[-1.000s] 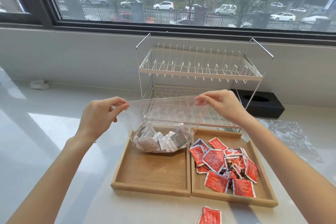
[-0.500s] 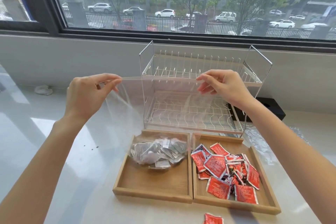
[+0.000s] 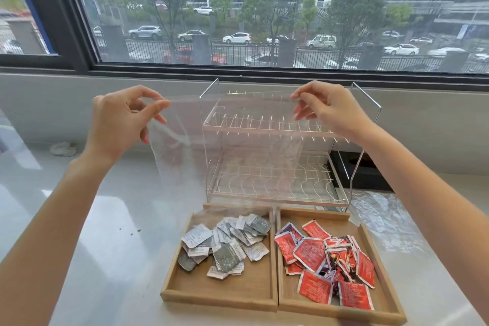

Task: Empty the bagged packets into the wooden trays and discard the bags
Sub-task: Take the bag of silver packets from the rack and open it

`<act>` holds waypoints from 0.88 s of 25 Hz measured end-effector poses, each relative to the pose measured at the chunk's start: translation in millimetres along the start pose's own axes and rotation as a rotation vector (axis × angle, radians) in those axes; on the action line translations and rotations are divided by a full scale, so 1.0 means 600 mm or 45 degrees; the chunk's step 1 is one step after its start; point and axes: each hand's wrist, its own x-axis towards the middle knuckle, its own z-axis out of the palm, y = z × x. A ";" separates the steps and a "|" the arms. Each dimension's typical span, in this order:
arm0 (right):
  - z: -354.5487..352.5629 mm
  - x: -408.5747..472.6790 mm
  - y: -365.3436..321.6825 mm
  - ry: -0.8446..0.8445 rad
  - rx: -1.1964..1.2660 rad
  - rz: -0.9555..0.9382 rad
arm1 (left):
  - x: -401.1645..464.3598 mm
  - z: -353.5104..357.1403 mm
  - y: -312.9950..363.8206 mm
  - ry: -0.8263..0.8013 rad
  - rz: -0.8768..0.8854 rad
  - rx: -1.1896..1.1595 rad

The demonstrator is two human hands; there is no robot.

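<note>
Bare table (image 3: pixel 87 233) lies open at lower left. The wire rack (image 3: pixel 275 156) blocks the centre behind both wooden trays (image 3: pixel 275 296), with a black box (image 3: pixel 362 175) and crumpled plastic (image 3: pixel 381 220) crowding the right; the stretched clear bag (image 3: pixel 232 140) hangs before the rack

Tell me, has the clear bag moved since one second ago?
Yes. The clear bag went up, its top edge from the dish rack's lower shelf to above its upper one.
</note>
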 end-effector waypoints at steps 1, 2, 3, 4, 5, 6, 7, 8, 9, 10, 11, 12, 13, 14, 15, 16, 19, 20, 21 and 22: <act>-0.002 0.002 -0.003 0.011 -0.011 -0.008 | 0.004 0.001 0.002 -0.003 0.000 -0.023; -0.004 0.004 -0.004 0.023 -0.022 -0.009 | 0.006 0.003 0.004 -0.009 -0.006 -0.052; -0.007 0.004 -0.005 0.032 -0.027 -0.003 | 0.006 0.007 0.004 -0.019 -0.017 -0.092; -0.009 0.004 -0.004 0.039 -0.030 0.006 | 0.006 0.010 0.004 -0.035 -0.031 -0.139; -0.012 0.003 -0.002 0.048 -0.035 0.015 | 0.004 0.013 0.003 -0.055 -0.046 -0.189; -0.015 0.003 0.000 0.062 -0.046 0.020 | 0.002 0.017 0.003 -0.078 -0.059 -0.238; -0.019 0.001 0.003 0.080 -0.060 0.019 | 0.001 0.020 0.003 -0.098 -0.070 -0.280; -0.023 0.001 0.005 0.098 -0.076 0.015 | 0.001 0.024 0.003 -0.115 -0.081 -0.313; -0.027 0.000 0.007 0.113 -0.092 0.011 | 0.002 0.027 0.003 -0.132 -0.090 -0.336; -0.032 -0.001 0.009 0.129 -0.112 0.003 | 0.004 0.030 0.005 -0.151 -0.094 -0.353; -0.036 -0.001 0.011 0.151 -0.146 -0.012 | 0.008 0.032 0.007 -0.171 -0.088 -0.366; -0.041 -0.001 0.012 0.189 -0.196 -0.040 | 0.012 0.034 0.011 -0.188 -0.072 -0.377; -0.047 -0.001 0.014 0.245 -0.248 -0.073 | 0.016 0.037 0.014 -0.203 -0.049 -0.384; -0.054 -0.001 0.015 0.314 -0.290 -0.110 | 0.020 0.041 0.018 -0.214 -0.023 -0.386; -0.060 -0.001 0.014 0.379 -0.316 -0.151 | 0.023 0.044 0.022 -0.219 0.003 -0.384; -0.066 -0.004 0.014 0.436 -0.343 -0.203 | 0.023 0.048 0.025 -0.218 0.027 -0.379; -0.080 -0.026 0.022 0.568 -0.496 -0.429 | 0.010 0.060 0.027 -0.164 0.097 -0.333; -0.082 -0.039 0.028 0.593 -0.545 -0.495 | 0.001 0.063 0.024 -0.144 0.125 -0.317; -0.083 -0.053 0.035 0.611 -0.584 -0.542 | -0.011 0.068 0.020 -0.130 0.153 -0.307; -0.083 -0.068 0.043 0.618 -0.617 -0.572 | -0.025 0.073 0.017 -0.120 0.176 -0.303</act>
